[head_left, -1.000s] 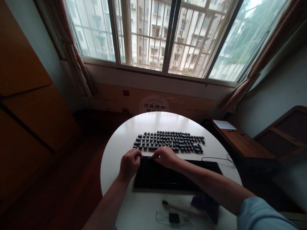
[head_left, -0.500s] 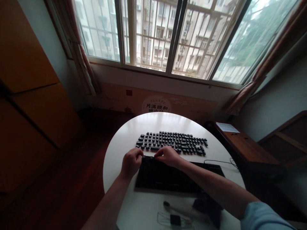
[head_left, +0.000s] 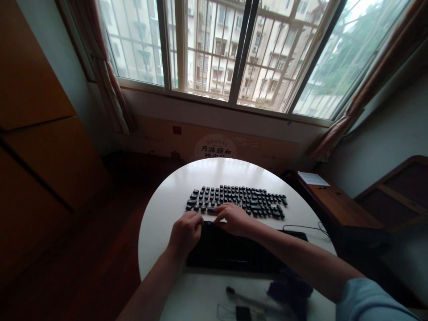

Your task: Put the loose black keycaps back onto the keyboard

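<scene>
A black keyboard (head_left: 234,256) lies on the white round table (head_left: 157,223). My left hand (head_left: 187,229) is closed at the keyboard's far left corner, its fingertips curled out of sight against it. My right hand (head_left: 232,218) hovers over the far edge, thumb near the board. Its index finger reaches toward the loose black keycaps (head_left: 249,198), laid out in rows behind the keyboard. Thumb and index stand apart with nothing visible between them. A few caps show on the keyboard's far edge near my hands. My right forearm hides part of the board.
In front of the keyboard lie a dark-headed brush (head_left: 230,290), a purple cloth (head_left: 287,292) and a wire tool with a black block (head_left: 243,313). A cable (head_left: 302,228) trails off to the right. Beside the table stands a wooden desk (head_left: 337,205) with a paper on it.
My right hand has lifted its index finger off the keyboard's far edge toward the keycap rows, its pinch opening. My left hand stays closed at the corner. The view has shifted slightly.
</scene>
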Demonstrator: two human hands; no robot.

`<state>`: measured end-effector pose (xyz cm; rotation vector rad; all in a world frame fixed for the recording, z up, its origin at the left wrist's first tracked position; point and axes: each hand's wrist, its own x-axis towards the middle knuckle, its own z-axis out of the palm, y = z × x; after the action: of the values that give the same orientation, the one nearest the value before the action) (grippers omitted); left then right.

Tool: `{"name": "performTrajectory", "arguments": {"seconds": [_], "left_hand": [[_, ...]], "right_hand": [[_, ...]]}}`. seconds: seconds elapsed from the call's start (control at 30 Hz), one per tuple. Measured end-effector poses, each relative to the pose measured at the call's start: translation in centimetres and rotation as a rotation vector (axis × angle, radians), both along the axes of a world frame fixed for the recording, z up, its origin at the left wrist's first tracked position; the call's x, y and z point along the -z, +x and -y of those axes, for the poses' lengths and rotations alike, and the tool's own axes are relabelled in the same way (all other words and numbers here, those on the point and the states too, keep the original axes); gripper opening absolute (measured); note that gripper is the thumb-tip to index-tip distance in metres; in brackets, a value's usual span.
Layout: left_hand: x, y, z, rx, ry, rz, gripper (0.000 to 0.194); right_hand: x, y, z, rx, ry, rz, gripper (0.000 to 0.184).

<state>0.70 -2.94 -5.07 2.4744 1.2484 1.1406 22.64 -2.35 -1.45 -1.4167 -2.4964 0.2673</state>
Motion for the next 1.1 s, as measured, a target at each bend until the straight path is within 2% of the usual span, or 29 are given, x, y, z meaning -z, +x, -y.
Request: {"name": "performTrajectory", "arguments": {"seconds": [0.1, 0.2, 0.3, 0.4, 0.53, 0.7, 0.9, 1.1], "left_hand": [[-0.2, 0.6, 0.2, 0.078, 0.001, -0.06, 0.025], [0.1, 1.0, 0.1, 0.144, 0.003, -0.108, 0.033], [0.6, 1.0, 0.0, 0.186, -0.04, -0.148, 0.033], [0.8, 0.9, 0.0, 0.202, -0.1, -0.171, 0.033], [0.7, 0.6, -0.1, 0.207, -0.111, -0.16, 0.028], [0.7, 0.2, -0.3, 0.227, -0.052, -0.147, 0.028], [1.1, -0.1, -0.5, 0.215, -0.037, -0.156, 0.025], [1.1, -0.5, -0.9, 0.152, 0.03, -0.032, 0.029]], "right_hand": [[-1.0, 2.4, -4.0, 0.17, 0.048, -0.076, 0.022], [-1.8, 4.4, -8.8, 0.339, 0.061, -0.054, 0.027], [-1.8, 5.3, -12.6, 0.388, 0.028, -0.012, 0.026], [-1.1, 5.2, -14.8, 0.404, -0.025, 0.036, 0.022], [-0.3, 4.9, -16.3, 0.429, -0.104, 0.089, 0.02], [0.3, 4.8, -17.3, 0.424, -0.16, 0.125, 0.024], [0.6, 4.5, -17.6, 0.414, -0.159, 0.177, 0.026], [0.8, 4.0, -17.6, 0.405, -0.152, 0.208, 0.023]]}}
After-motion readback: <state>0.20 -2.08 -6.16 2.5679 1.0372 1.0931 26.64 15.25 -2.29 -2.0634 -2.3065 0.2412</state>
